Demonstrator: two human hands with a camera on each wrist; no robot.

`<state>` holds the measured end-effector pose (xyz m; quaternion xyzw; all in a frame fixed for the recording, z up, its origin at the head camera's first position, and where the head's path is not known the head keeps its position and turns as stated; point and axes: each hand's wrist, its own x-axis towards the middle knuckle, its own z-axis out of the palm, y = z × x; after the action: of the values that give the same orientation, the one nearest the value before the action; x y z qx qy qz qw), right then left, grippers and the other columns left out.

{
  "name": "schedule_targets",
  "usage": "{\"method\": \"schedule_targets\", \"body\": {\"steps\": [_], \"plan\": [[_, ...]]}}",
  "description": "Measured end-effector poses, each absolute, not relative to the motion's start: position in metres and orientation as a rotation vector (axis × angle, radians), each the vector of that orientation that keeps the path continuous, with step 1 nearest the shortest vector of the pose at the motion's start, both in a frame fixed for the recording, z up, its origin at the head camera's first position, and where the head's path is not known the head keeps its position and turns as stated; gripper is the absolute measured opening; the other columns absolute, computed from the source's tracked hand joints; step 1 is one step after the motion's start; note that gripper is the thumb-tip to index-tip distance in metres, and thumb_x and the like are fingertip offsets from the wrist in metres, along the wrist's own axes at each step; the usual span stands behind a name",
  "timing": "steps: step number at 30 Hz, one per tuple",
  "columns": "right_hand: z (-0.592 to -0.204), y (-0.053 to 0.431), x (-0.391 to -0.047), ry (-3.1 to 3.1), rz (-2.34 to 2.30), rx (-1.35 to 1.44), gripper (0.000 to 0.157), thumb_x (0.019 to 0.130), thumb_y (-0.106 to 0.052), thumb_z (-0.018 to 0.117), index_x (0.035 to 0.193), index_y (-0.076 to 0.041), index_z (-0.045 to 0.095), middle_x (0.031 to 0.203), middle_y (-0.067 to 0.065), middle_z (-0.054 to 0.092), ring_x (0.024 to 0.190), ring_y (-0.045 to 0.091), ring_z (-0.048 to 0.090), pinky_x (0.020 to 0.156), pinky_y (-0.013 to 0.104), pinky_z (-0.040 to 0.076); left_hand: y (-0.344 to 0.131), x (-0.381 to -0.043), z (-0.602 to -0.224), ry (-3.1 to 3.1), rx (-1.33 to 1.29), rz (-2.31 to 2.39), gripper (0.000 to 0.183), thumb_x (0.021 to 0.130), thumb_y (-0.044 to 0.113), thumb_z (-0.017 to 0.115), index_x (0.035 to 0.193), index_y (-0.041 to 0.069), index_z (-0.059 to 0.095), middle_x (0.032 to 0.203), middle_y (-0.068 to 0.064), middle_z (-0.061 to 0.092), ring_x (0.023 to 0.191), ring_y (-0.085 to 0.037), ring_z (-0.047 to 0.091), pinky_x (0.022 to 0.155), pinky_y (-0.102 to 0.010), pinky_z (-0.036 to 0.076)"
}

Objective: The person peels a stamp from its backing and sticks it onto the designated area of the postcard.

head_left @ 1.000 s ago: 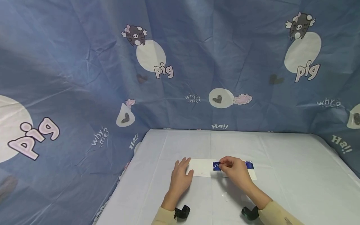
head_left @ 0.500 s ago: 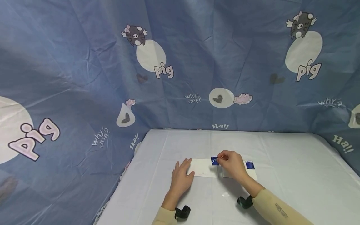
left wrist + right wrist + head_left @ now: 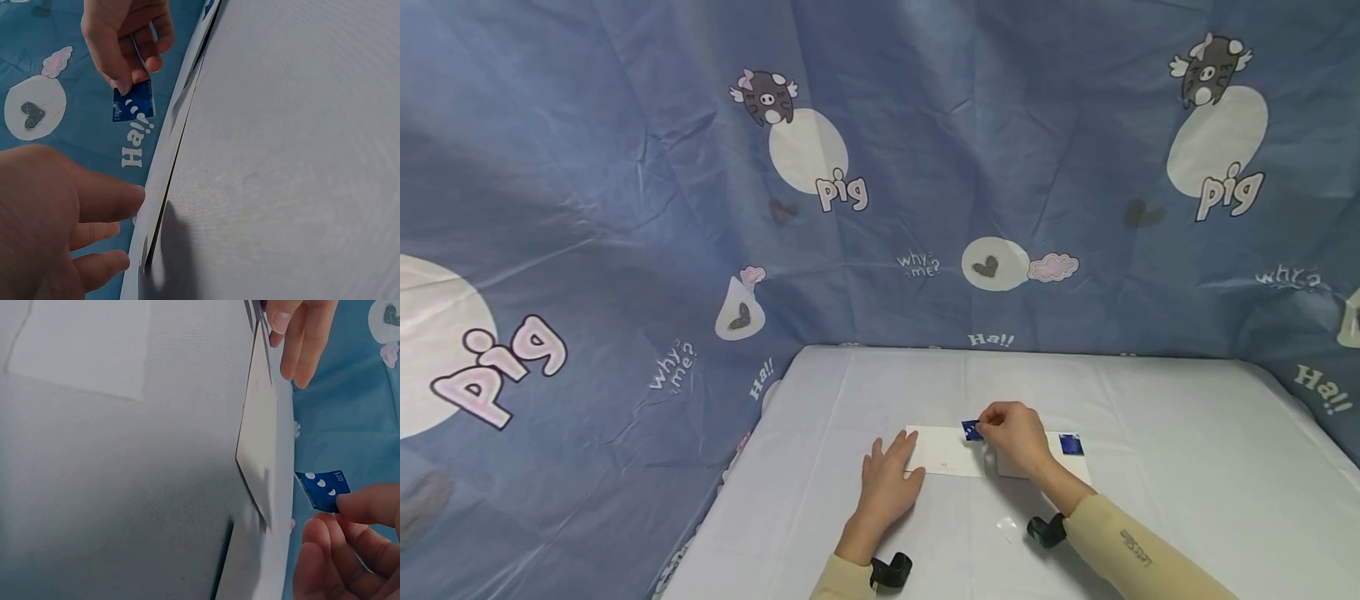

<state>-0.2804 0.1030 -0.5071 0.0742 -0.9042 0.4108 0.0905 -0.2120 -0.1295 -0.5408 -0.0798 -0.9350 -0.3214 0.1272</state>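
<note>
My left hand rests with spread fingers at the left end of a white envelope. Between thumb and fingertip my right hand pinches a small dark-blue postage stamp with white moon shapes and a number along its edge. In the head view the stamp overlaps the envelope's upper right corner. Seen from the left wrist, the stamp hangs from the right fingertips, apart from the left hand. A thin pale edge also shows among the right hand's curled fingers; I cannot tell what it is.
Right of the first envelope lies a second white envelope, partly under the right forearm, bearing a blue stamp at its upper right. A small clear plastic piece lies nearer me. A printed blue curtain hangs behind the white-covered table.
My right hand has lifted the stamp up and slightly back from lower over the envelope, uncovering more of the second envelope. The left hand keeps its place on the first envelope.
</note>
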Motion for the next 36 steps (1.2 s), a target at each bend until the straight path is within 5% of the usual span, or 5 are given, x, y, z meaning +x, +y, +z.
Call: {"method": "schedule_targets", "body": {"steps": [36], "plan": [[-0.525,0.092,-0.291,-2.822,1.080,0.198,0.015,0.076,-0.008,0.077,0.090,-0.012,0.075,0.075,-0.003,0.067,0.065,0.016,0.058,0.055,0.032,0.044,-0.128,-0.207,-0.540,-2.804,-0.216,-0.752,0.052,0.089,0.020,0.070,0.135,-0.001,0.060,0.146,-0.020,0.052,0.140,-0.055,0.029,0.107,-0.074,0.021]]}}
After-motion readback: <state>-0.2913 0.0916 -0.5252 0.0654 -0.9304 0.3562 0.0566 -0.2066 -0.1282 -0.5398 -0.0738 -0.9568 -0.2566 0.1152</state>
